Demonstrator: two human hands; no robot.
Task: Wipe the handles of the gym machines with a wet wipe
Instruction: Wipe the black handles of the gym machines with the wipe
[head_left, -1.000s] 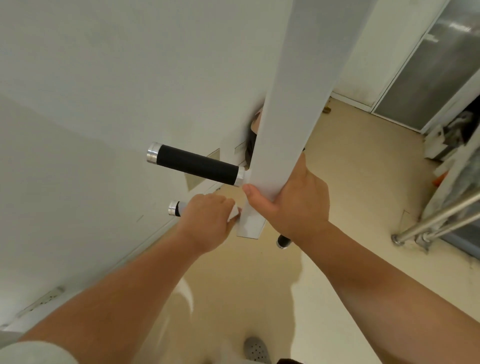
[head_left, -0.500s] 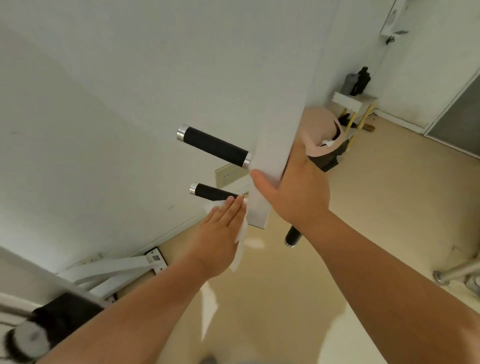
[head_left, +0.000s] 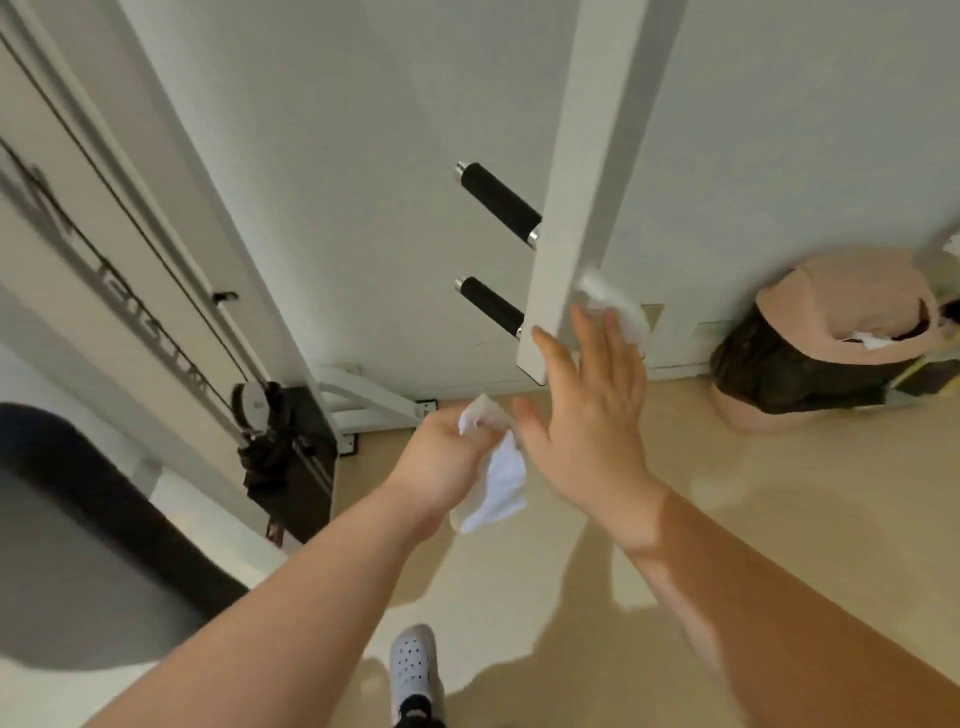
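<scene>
Two black foam handles stick out to the left of a white hanging bar: an upper handle and a lower handle, both with chrome ends. My left hand is below them, shut on a crumpled white wet wipe and clear of both handles. My right hand is spread open beside the bar's lower end, not gripping it. A blurred white scrap shows just past my right fingertips; I cannot tell whether it touches them.
A bin with a pink lid and dark liner stands against the wall on the right. At left are a white machine frame, its cable and pulley, a black weight stack and a black pad. My shoe is on the beige floor.
My right hand has let go of the white bar and opened. My left hand has come down off the lower handle with the wipe. The view has swung left and down.
</scene>
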